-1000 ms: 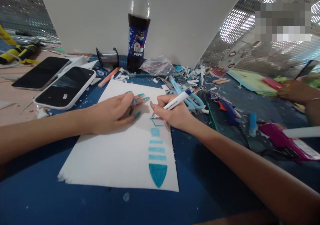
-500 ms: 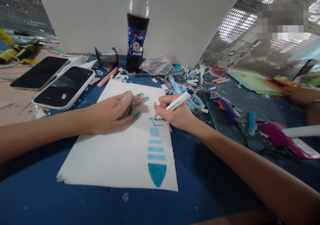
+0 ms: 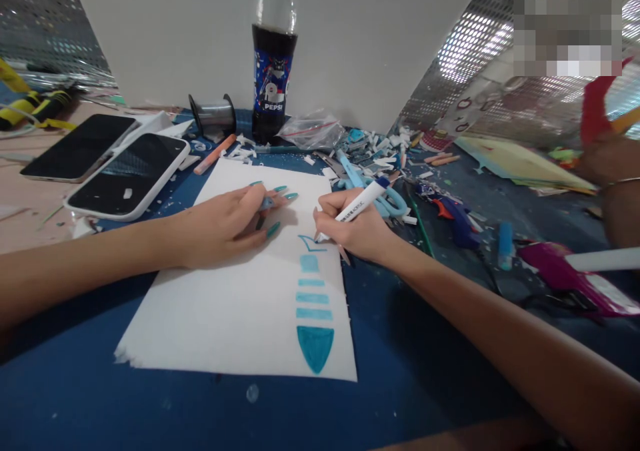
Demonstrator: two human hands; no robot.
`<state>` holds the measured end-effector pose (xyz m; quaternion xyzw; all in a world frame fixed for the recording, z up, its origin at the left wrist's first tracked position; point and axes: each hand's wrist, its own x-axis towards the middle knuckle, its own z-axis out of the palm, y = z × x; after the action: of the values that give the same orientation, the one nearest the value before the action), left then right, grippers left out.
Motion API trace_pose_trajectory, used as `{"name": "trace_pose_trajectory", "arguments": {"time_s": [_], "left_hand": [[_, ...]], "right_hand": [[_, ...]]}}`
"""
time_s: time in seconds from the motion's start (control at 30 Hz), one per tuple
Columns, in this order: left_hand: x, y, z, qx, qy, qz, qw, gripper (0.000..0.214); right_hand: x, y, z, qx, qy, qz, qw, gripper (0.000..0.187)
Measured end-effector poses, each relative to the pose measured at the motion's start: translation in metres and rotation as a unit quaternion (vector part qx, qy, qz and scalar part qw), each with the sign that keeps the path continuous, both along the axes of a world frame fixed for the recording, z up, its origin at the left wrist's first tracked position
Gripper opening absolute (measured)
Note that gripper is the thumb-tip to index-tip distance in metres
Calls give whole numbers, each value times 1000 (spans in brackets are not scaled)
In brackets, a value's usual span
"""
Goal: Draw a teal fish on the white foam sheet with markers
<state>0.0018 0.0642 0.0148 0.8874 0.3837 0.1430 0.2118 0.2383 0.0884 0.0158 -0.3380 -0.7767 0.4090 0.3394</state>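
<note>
A white paper sheet point(image 3: 225, 304) lies on the blue table point(image 3: 150, 411). Down its right side run teal drawn shapes point(image 3: 314, 317): a filled shield, three bars, a block and an outline. My right hand point(image 3: 353, 227) is closed on a white marker point(image 3: 357, 204), its tip touching the outline near the sheet's right edge. My left hand point(image 3: 227, 224), with teal nails, presses on the upper middle of the sheet. Its fingers are curled over a small blue piece point(image 3: 267, 204), possibly the marker's cap.
Two dark phones point(image 3: 127, 174) lie at the left. A Pepsi bottle point(image 3: 273, 71), a wire spool point(image 3: 213, 114) and a plastic bag stand behind the sheet. Blue scissors point(image 3: 385, 197), paper scraps, a glue gun point(image 3: 453, 214) and a pink tool point(image 3: 565, 274) sit right. Another person's arm point(image 3: 615, 191) is far right.
My right hand and the marker's tip have slid a little to the right along the outline. The other person's hand at the far right has lifted. My left hand has stayed put.
</note>
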Motion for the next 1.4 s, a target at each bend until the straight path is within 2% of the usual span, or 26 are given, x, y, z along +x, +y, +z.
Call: {"name": "trace_pose_trajectory", "arguments": {"time_s": [0.13, 0.3, 0.57, 0.93, 1.4], "left_hand": [[0, 0, -4, 13, -28, -3, 1000, 16], [-2, 3, -8, 29, -28, -16, 999, 11], [-3, 5, -5, 17, 8, -5, 1000, 16], [-5, 9, -20, 77, -30, -12, 997, 20], [-2, 3, -4, 17, -12, -6, 1000, 18]], "right_hand": [[1, -4, -2, 3, -1, -26, 1000, 41], [6, -12, -5, 3, 14, -80, 997, 45], [8, -13, -6, -26, 31, -82, 996, 47], [9, -13, -6, -48, 29, -85, 995, 55], [13, -14, -9, -32, 14, -134, 990, 49]]}}
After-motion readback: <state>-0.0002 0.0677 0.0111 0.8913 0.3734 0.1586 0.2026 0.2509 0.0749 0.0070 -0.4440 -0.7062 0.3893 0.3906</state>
